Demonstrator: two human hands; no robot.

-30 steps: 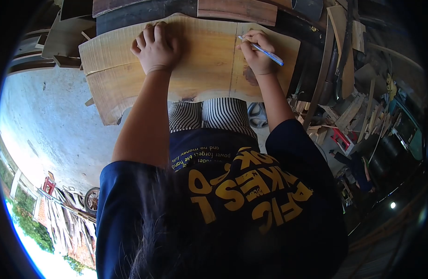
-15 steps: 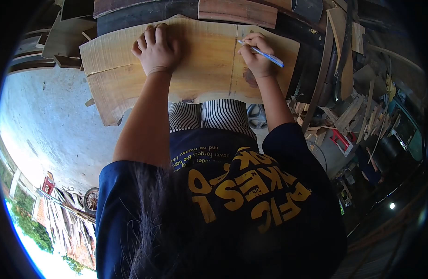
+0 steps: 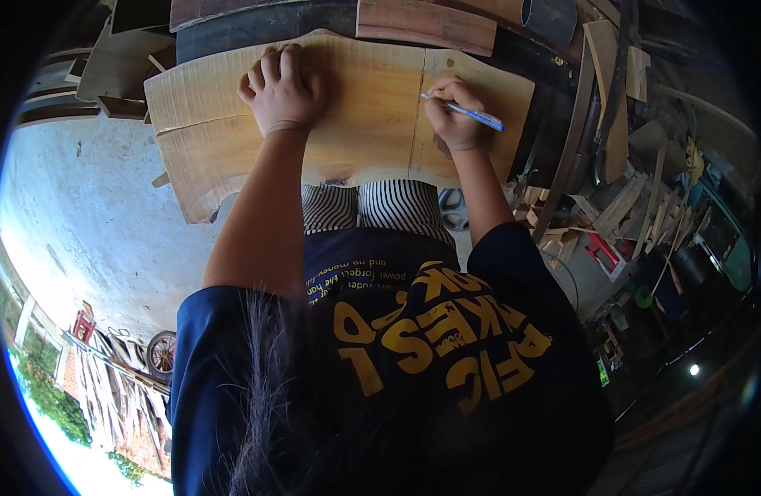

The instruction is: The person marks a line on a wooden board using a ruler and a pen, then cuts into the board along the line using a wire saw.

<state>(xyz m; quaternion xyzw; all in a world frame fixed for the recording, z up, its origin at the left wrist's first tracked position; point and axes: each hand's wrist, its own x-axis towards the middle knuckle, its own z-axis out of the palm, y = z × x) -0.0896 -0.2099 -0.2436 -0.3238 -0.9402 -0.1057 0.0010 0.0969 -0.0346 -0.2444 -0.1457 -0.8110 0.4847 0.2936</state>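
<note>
A wide wooden board [image 3: 364, 99] with a wavy edge lies across in front of me, above my striped trousers. My left hand [image 3: 286, 93] rests on its left part, holding nothing, with bent fingers a little apart and the thumb off to the side. Between the fingertips of my right hand [image 3: 455, 117] is a blue and white pen [image 3: 480, 116]. Its tip meets the board at or very near a thin dark line [image 3: 418, 116] running across the grain. A dark knot on the board is partly covered by my right hand.
Reddish planks [image 3: 426, 25] and a dark pipe end [image 3: 549, 15] lie beyond the board. Upright timber strips [image 3: 609, 99] stand to the right, near scattered wood offcuts [image 3: 620, 202] and a red object [image 3: 599, 248]. Bare concrete floor [image 3: 99, 198] spreads on the left.
My right hand and the pen have slid along the dark line, toward my body. My left hand stays on the board in the same pose. The view has shifted slightly.
</note>
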